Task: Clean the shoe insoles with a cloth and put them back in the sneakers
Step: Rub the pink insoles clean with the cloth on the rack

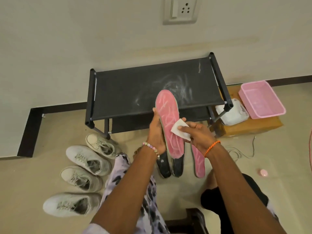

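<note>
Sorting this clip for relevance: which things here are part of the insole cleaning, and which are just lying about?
Part of the job:
- pink insole, held in the left hand
- white cloth, pressed on it by the right hand
- second pink insole on the floor
- two black insoles
- four white sneakers

Lying about:
- black shoe rack
- pink basket
- cardboard box
- wall socket

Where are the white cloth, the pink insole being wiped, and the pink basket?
white cloth (178, 130), head view, on its flat middle beside the right fingers.
pink insole (168, 108), head view, on its upper pink face.
pink basket (268, 114), head view, on its near rim.
</note>
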